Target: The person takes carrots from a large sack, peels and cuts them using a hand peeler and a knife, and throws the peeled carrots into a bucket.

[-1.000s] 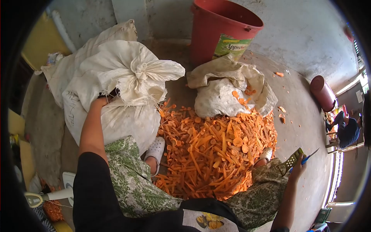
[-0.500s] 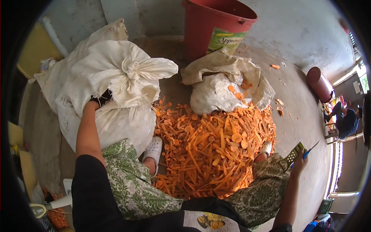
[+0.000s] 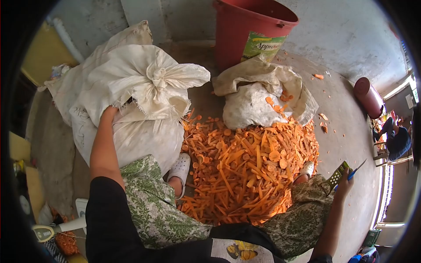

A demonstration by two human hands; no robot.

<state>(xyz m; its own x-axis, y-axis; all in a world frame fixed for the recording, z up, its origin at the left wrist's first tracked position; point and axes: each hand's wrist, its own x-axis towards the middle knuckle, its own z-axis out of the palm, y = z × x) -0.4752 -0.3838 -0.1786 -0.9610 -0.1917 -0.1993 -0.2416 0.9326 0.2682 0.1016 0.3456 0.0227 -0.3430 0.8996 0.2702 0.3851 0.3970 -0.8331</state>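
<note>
My left hand (image 3: 112, 110) reaches into a gap in a large white woven sack (image 3: 149, 136), below its knotted top. Its fingers are hidden inside the sack. Out to the right, my right hand (image 3: 344, 185) is closed around a blue-handled knife (image 3: 357, 169) and a green grater with holes (image 3: 337, 176). Between my feet lies a big heap of orange carrot sticks and slices (image 3: 245, 175). A second, slumped white sack (image 3: 250, 105) lies at the heap's far edge, with some carrot slices on it.
A large red bucket (image 3: 228, 39) stands behind the slumped sack, near the wall. Another reddish container (image 3: 368, 97) lies tipped at right. Farther off, a person (image 3: 398, 142) sits on a chair. A white scale-like object (image 3: 66, 225) is at lower left.
My left hand has gone deeper into the sack gap. My right hand still grips the knife and grater. The whole view has shifted slightly.
</note>
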